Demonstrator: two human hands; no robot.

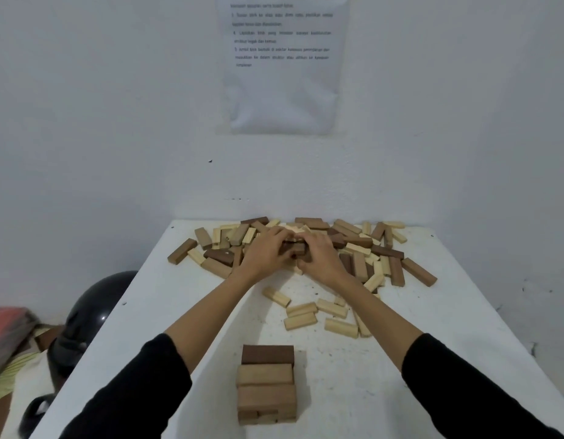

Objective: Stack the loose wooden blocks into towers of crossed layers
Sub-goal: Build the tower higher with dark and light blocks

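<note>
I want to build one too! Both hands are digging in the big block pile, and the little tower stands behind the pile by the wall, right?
Not quite. The head view shows the little tower in front of the pile, close to the person. The left hand and right hand are indeed in the pile, gripping dark blocks.

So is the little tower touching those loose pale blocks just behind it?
Apart. The head view shows bare white table between the tower and the nearest pale blocks.
</note>
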